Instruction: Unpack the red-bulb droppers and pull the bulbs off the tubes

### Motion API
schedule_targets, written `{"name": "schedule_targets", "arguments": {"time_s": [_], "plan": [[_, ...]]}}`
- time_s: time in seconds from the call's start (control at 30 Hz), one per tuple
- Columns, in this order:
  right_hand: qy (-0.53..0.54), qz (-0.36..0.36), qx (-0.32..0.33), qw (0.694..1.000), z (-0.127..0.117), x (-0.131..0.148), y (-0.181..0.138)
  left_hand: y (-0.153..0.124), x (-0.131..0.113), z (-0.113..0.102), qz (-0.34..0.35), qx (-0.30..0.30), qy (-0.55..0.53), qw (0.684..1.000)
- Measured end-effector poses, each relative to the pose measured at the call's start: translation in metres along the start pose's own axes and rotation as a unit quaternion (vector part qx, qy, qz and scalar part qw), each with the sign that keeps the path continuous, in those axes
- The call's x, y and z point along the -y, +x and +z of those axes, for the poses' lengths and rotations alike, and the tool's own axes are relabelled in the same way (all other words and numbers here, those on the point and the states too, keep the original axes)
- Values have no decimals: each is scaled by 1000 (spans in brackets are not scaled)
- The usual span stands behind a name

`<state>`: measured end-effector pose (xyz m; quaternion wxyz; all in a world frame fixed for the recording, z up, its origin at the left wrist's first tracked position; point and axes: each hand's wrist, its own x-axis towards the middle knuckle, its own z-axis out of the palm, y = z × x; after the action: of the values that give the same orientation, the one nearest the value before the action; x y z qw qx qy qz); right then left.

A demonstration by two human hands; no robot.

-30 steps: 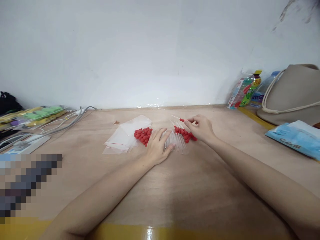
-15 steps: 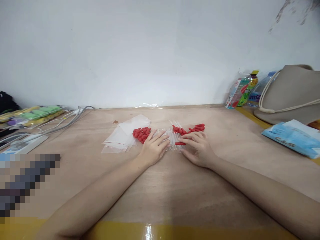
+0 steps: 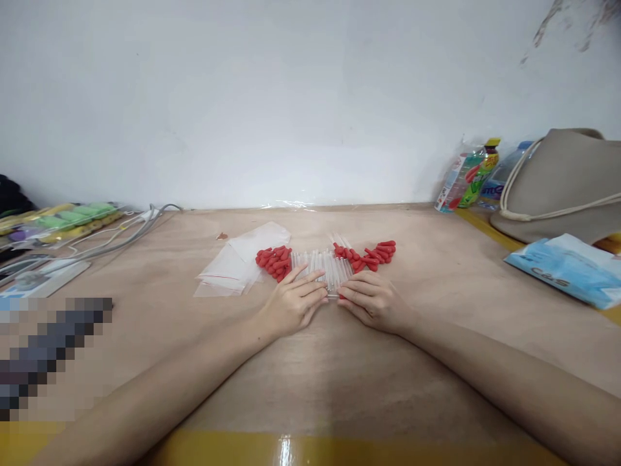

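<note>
A clear dropper tube [image 3: 333,297] lies crosswise between my two hands, with a bit of red rubber bulb showing at its right end. My left hand [image 3: 295,303] is closed on the left part of the tube. Around the bulb end, the fingers of my right hand [image 3: 373,299] are closed and mostly cover the red. Just beyond my hands lies a row of clear thin tubes [image 3: 317,261]. To its left is a pile of red rubber bulbs [image 3: 274,260]. At the right, several red-bulbed droppers [image 3: 383,252] are spread near the tubes.
Clear zip bags [image 3: 228,272] lie left of the bulbs. Cables [image 3: 140,226] and packaged yellow-green items [image 3: 72,217] are at the far left. Drink bottles [image 3: 473,178], a grey hat [image 3: 557,181] and a blue tissue pack [image 3: 557,275] stand or lie at right, near the wall.
Both hands have come nearer to me with the dropper, off the row of tubes. The right fingers have closed over the red bulb, which showed more before.
</note>
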<state>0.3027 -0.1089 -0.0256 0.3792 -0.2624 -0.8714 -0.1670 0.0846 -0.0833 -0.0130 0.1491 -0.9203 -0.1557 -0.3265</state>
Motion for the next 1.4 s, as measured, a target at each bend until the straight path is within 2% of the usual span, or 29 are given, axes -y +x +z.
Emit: {"name": "schedule_targets", "arguments": {"time_s": [0.27,0.57,0.73,0.8,0.97,1.03,1.27,1.4], "plan": [[6,-29,-30,999,0,-1,-5,-2,0,1,-4,-1,-30,1000],[-10,-45,-32,998,-5,-2,-7,-4,2,0,0,-6,-41,999],[-3,-63,-34,997,-8,-4,-10,-5,2,0,7,-15,-51,999],[4,-54,-40,998,-11,-7,-12,-5,4,-2,-12,-32,-58,998],[-38,80,-116,989,-19,-24,-11,-7,16,-1,-168,-103,-38,980],[-38,136,-140,980,-19,-31,-9,-8,23,2,-201,-113,-16,973],[-16,277,-158,948,-16,-51,-14,-13,38,6,-235,-97,18,967],[-7,360,-169,918,-23,-61,-12,-14,38,7,-226,-77,15,971]]}}
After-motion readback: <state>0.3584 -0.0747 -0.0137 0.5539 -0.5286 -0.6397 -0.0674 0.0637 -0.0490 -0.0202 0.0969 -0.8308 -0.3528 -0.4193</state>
